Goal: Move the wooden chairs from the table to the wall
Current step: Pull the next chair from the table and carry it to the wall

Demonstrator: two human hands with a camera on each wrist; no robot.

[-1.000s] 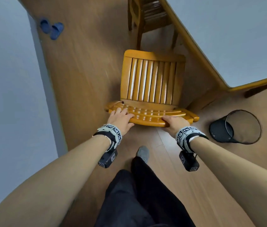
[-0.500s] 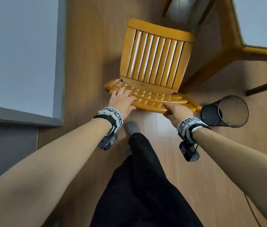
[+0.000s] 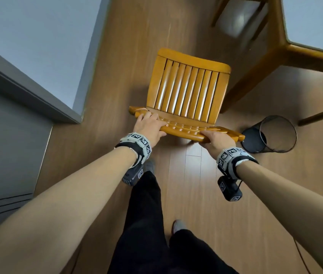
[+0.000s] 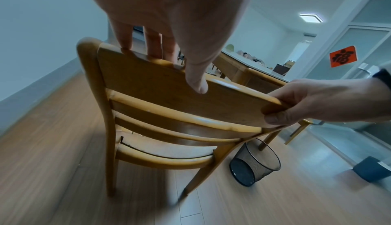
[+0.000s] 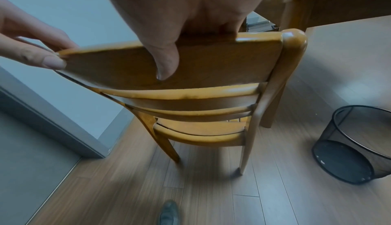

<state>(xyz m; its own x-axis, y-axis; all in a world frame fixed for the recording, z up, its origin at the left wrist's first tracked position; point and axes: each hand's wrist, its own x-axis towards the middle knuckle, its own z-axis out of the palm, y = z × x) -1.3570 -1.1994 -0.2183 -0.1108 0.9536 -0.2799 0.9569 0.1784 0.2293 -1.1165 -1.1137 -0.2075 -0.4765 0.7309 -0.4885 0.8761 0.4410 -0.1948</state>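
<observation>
Two hands on one wooden chair, both gripping its top back rail. Left hand sits near the rail's left end: fingers curled over the top edge to the front side, thumb pressed flat on the rail's rear face. Right hand takes the right end w/ the same wrap, thumb down the back, fingers hooked over the top.

Chair stands on the wood floor, seat facing away from the person, approx. between the grey wall on the left and the table on the right. Table leg just beside the chair's front right corner; can't tell if they touch. In the wrist views the legs look blurred, so whether all feet are on the floor can't be told.

Black mesh wastebasket stands on the floor just right of the chair, near the right hand, apart from it.

Writing: a red diamond paper sign w/ one black Chinese character hangs on the glass partition far right in the left wrist view. Wristbands carry black-and-white square marker codes, no legible text.

Person's dark trousers and grey footwear show below the arms.
</observation>
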